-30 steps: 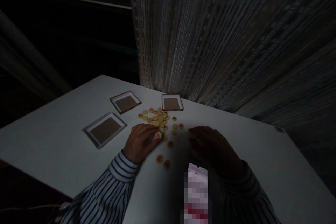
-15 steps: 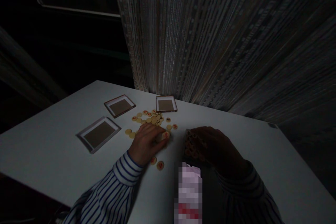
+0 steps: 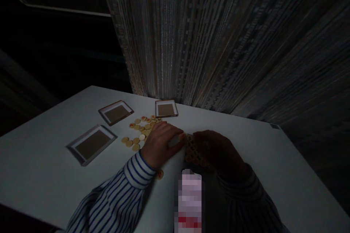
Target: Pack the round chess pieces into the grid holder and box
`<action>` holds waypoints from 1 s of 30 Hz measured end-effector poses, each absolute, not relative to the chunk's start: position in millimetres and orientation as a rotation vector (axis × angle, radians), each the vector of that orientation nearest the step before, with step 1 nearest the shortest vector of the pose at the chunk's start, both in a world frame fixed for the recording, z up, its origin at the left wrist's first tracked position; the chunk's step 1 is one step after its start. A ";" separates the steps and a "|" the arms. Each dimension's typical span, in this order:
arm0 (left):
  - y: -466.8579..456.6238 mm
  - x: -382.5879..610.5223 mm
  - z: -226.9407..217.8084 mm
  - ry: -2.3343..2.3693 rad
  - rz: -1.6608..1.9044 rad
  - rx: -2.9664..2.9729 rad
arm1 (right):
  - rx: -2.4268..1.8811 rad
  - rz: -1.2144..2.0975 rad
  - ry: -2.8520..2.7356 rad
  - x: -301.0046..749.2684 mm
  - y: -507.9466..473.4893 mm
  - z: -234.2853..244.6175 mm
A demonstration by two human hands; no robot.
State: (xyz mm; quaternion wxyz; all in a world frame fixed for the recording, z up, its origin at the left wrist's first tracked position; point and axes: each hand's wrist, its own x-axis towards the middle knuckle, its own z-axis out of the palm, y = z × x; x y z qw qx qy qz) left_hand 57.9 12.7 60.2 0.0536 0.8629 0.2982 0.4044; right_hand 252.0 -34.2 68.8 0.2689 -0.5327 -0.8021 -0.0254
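Observation:
My left hand [image 3: 162,145] pinches a round Chinese chess piece [image 3: 182,137] between thumb and fingers. It holds the piece at the left edge of a dark box of chess pieces [image 3: 191,156], where several discs lie in rows. My right hand [image 3: 218,151], in deep shadow, curls round the right side of this box; its fingertips are hard to make out. Loose chess pieces [image 3: 142,128], some with red or black characters and some plain side up, are scattered left of my left hand, which hides part of them. A single red-marked piece [image 3: 160,174] lies beside my left wrist.
Three shallow frame-like trays stand on the white table [image 3: 41,153]: a left one [image 3: 111,133], a far-left one [image 3: 130,106] and a back one [image 3: 166,115]. A pixelated bright screen [image 3: 190,200] is in front of the box. A string curtain [image 3: 175,43] hangs behind the table.
My left hand has moved right with a piece, up to the box. Only one loose piece now shows near my left wrist, where two showed before. The view has shifted slightly; my right hand stays at the box.

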 end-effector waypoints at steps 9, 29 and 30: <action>16.8 77.2 60.7 0.818 1.251 2.678 | -1.380 0.374 -1.847 255.9 -31.6 73.3; 32.6 92.6 62.6 0.673 0.938 2.284 | -1.410 0.545 -1.684 264.1 -30.3 86.4; 33.6 93.1 63.6 0.672 0.916 2.209 | -1.412 0.551 -1.669 264.0 -30.5 86.9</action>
